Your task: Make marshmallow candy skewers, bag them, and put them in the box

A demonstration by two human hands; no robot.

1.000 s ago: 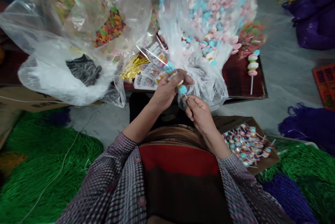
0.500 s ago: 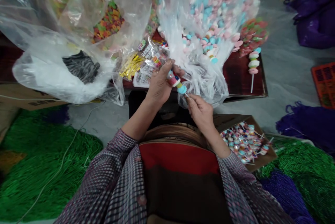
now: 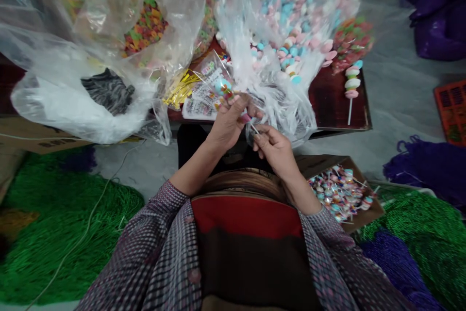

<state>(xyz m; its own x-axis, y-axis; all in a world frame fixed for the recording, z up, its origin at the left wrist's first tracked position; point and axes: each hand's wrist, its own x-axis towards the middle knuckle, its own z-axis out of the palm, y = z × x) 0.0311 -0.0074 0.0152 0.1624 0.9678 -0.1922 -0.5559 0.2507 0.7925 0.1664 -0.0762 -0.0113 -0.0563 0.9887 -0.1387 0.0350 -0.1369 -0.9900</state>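
Observation:
In the head view, a candy skewer (image 3: 223,87) of soft sweets on a white stick sits in a small clear printed bag (image 3: 212,65). My left hand (image 3: 230,119) is wrapped round the bag and the candy inside it, covering much of both. The fingers of my right hand (image 3: 276,146) pinch the lower end of the stick just below. Behind my left hand lie a stack of printed bags (image 3: 198,107) and a bundle of gold twist ties (image 3: 180,89). Another candy skewer (image 3: 352,85), unwrapped, rests at the table's right end.
Large plastic bags of ring gummies (image 3: 145,29) and marshmallows (image 3: 291,5) stand on the dark table (image 3: 329,102). A bag of red and green sweets (image 3: 352,44) is at the right. A cardboard box (image 3: 358,223) of wrapped skewers stands below, beside green strands (image 3: 429,238).
The candy skewer has moved up into the clear bag. Its blue sweet now shows above my left hand, and the stick shows between my hands.

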